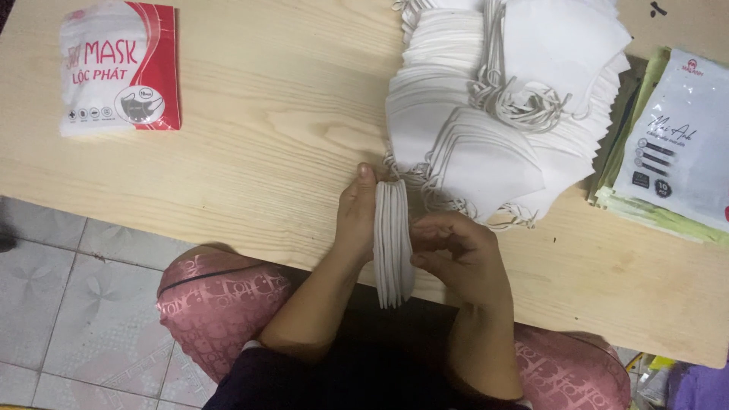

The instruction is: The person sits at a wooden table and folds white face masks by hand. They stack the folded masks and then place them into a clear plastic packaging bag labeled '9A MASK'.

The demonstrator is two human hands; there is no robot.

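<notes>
Pale wooden table (pixel 250 144) over grey tiled floor (pixel 68 304)

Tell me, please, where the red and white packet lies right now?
In the head view, the red and white packet lies flat at the table's far left corner, well apart from the mask pile and both hands.

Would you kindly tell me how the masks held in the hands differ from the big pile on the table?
The held stack is small, neat and stands on edge between both hands; the loose pile is large, fanned out and lies flat, ear loops tangled on top. Both are white masks.
</notes>
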